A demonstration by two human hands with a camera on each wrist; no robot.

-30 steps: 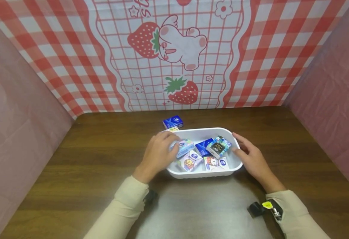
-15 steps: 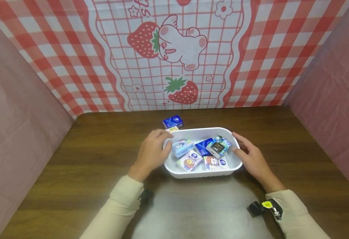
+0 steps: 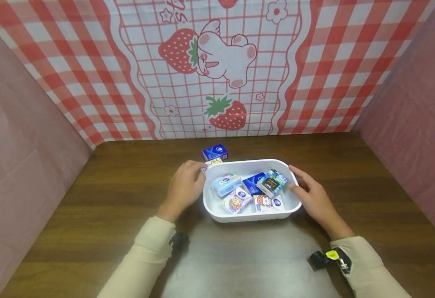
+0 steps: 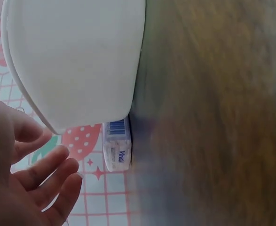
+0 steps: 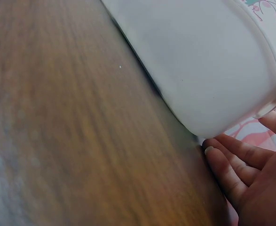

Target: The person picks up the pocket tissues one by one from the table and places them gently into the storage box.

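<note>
Leftward of the left hand (image 3: 184, 184), the worktop (image 3: 109, 207) leaves room to move. That hand's fingers are relaxed and grip nothing. Just beyond them lie a cartoon packet (image 3: 214, 162) and a dark blue packet (image 3: 215, 152), probably light with some give, best pinched by the sides; the checked cloth (image 3: 91, 95) limits reach behind. Right of these fingers sits the white tub (image 3: 252, 217), holding small packets (image 3: 226, 185); it looks stiff, light and smooth, best held at both end rims. The right hand (image 3: 316, 198) grips its other end, thumb over the rim, with more worktop right of its fingers.
</note>
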